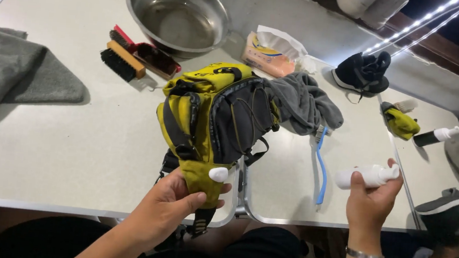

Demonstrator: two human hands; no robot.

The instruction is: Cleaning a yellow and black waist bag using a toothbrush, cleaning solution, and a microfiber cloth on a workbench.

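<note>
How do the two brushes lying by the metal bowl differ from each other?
The wooden brush has a pale, plain wood back, while the red brush has a red rim around a dark back. The wooden brush looks shorter and blockier; the red brush is longer and slimmer. The wooden brush lies nearer the camera wearer, the red brush closer to the metal bowl. Both have dark bristles and lie side by side on the table.
</note>
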